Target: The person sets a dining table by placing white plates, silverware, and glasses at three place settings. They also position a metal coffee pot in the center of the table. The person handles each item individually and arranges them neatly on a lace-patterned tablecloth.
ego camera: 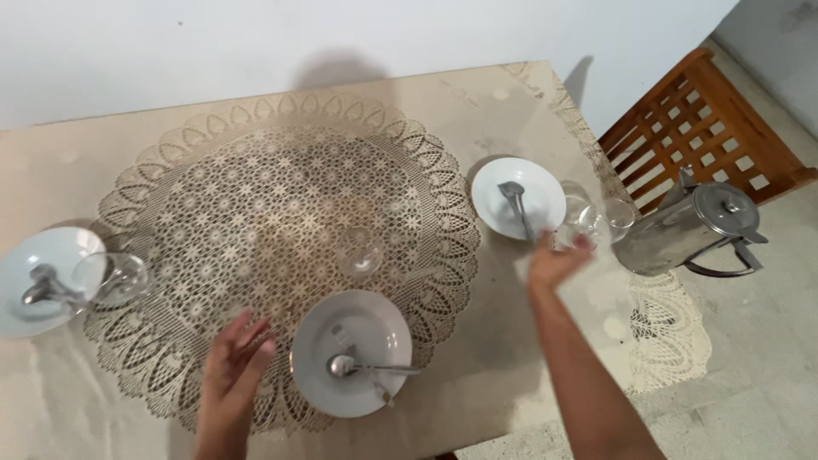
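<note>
Motion blur softens the right hand (555,260), whose fingers touch a clear drinking glass (590,223) near the tabletop (477,111) edge; grip unclear. Left hand (234,362) open, fingers spread, holding nothing, beside the near plate (351,353). Count: three white plates, each with cutlery; three glasses; one steel jug (690,230). Left plate (38,281) cut off.

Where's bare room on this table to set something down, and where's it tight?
Free: the far strip of the table between the wall and the lace mat, and most of the mat's middle beyond the small glass. Crowded: the right edge, where the right hand sits among the plate, glasses and steel pitcher. The left hand is beside the near plate.
</note>
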